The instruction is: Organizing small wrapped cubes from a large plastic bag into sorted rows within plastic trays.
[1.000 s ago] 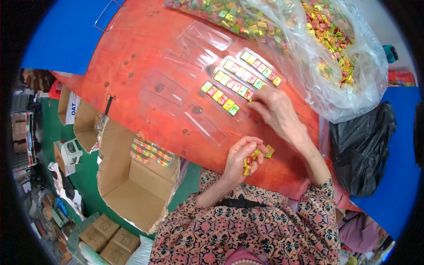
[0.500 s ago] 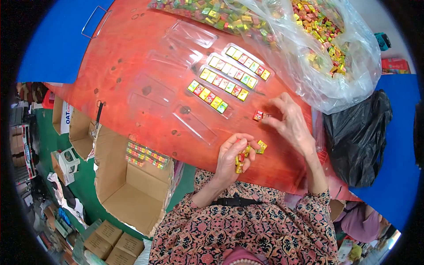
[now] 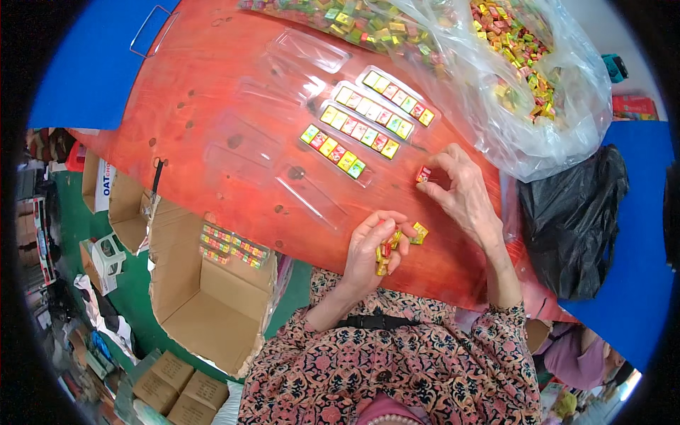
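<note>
Between the thumb and fingers of my right hand (image 3: 464,195) is a small red box (image 3: 423,174), held just over the red table. My left hand (image 3: 372,248) curls round several small yellow and red boxes (image 3: 386,256), some showing past the fingers. Beside its fingertips a yellow box (image 3: 419,232) rests on the table. Farther off, clear plastic trays hold rows of coloured boxes; the nearest filled tray (image 3: 333,151) lies up and left of my right hand. To its left are unfilled clear trays, one of them this tray (image 3: 308,198).
A big clear bag (image 3: 567,142) full of small boxes covers the far right of the table (image 3: 234,191). Next to it lies a black plastic bag (image 3: 577,227). An open carton (image 3: 219,312) with filled packs inside stands below the table's left edge.
My right hand has closed its fingers on the red box and picked it up from the table, tilting it. The left hand stays nearly still with its boxes.
</note>
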`<control>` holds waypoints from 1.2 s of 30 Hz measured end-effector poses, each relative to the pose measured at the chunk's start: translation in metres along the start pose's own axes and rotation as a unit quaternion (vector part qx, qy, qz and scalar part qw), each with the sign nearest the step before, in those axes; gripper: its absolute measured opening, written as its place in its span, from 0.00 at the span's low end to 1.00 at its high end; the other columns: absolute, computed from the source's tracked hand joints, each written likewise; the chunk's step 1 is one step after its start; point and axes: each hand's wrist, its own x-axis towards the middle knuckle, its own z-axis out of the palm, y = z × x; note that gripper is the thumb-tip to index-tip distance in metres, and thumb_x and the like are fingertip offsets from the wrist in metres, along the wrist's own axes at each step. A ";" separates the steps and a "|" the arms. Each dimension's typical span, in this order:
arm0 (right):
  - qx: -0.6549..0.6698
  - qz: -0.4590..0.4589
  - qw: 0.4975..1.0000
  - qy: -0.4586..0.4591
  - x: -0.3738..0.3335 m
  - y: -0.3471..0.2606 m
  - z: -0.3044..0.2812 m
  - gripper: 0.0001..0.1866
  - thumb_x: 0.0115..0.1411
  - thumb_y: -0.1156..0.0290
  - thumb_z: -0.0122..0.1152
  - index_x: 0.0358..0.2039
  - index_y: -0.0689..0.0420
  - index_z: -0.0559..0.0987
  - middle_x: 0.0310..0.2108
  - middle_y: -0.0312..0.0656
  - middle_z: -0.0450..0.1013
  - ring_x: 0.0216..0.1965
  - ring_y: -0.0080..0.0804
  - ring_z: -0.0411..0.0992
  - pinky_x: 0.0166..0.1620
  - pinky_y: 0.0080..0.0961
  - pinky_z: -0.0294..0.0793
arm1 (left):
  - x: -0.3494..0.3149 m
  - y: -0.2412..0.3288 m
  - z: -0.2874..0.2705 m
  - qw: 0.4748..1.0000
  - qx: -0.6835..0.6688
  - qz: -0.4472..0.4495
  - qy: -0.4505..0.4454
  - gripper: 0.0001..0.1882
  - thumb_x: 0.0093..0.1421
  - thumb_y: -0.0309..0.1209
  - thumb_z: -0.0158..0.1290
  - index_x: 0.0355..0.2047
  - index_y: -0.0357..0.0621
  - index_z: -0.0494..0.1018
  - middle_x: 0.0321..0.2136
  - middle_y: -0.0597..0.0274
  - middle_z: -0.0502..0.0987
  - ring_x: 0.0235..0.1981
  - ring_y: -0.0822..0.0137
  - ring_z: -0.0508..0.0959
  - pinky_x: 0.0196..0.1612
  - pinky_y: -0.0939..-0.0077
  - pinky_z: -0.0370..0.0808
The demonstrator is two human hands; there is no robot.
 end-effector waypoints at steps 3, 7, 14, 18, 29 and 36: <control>0.071 0.017 0.997 -0.023 -0.007 0.000 -0.008 0.13 0.43 0.74 0.66 0.30 0.62 0.75 0.28 0.43 0.68 0.30 0.36 0.68 0.34 0.29 0.67 | 0.003 0.001 0.002 1.000 -0.006 -0.012 -0.004 0.14 0.64 0.33 0.43 0.44 0.37 0.66 0.32 0.51 0.75 0.24 0.74 0.73 0.14 0.89 0.66; 0.185 -0.057 0.976 -0.105 -0.020 -0.003 -0.004 0.15 0.41 0.74 0.69 0.30 0.62 0.75 0.27 0.40 0.69 0.30 0.30 0.68 0.34 0.25 0.67 | 0.004 0.002 0.007 1.000 -0.013 -0.013 0.001 0.14 0.64 0.33 0.42 0.46 0.36 0.66 0.33 0.49 0.75 0.24 0.74 0.73 0.14 0.89 0.66; 0.158 0.099 0.982 0.013 -0.025 0.011 -0.011 0.14 0.46 0.79 0.63 0.36 0.64 0.75 0.27 0.36 0.68 0.28 0.20 0.66 0.31 0.20 0.67 | 0.004 0.002 -0.003 0.998 -0.043 -0.027 -0.029 0.14 0.64 0.32 0.41 0.46 0.35 0.65 0.35 0.46 0.75 0.24 0.73 0.74 0.13 0.87 0.67; 0.049 0.044 0.997 0.036 -0.027 0.027 0.003 0.15 0.46 0.78 0.64 0.37 0.63 0.75 0.27 0.39 0.67 0.27 0.26 0.67 0.31 0.22 0.67 | 0.003 0.002 -0.003 0.999 -0.041 -0.024 -0.025 0.14 0.65 0.32 0.40 0.46 0.36 0.65 0.35 0.46 0.75 0.24 0.72 0.74 0.13 0.87 0.67; 0.119 0.034 0.991 0.044 -0.010 0.007 0.009 0.08 0.48 0.78 0.63 0.31 0.61 0.77 0.27 0.40 0.68 0.28 0.31 0.68 0.30 0.24 0.66 | 0.003 0.000 -0.005 0.999 -0.034 -0.015 -0.028 0.15 0.66 0.35 0.38 0.45 0.37 0.66 0.36 0.46 0.75 0.25 0.71 0.74 0.14 0.87 0.67; -0.001 -0.158 0.987 -0.029 0.026 -0.020 0.033 0.07 0.49 0.74 0.54 0.30 0.60 0.74 0.29 0.45 0.67 0.34 0.41 0.69 0.36 0.36 0.70 | 0.002 0.002 -0.001 0.999 -0.025 -0.020 -0.014 0.15 0.65 0.35 0.39 0.45 0.37 0.66 0.33 0.51 0.75 0.24 0.73 0.74 0.14 0.87 0.67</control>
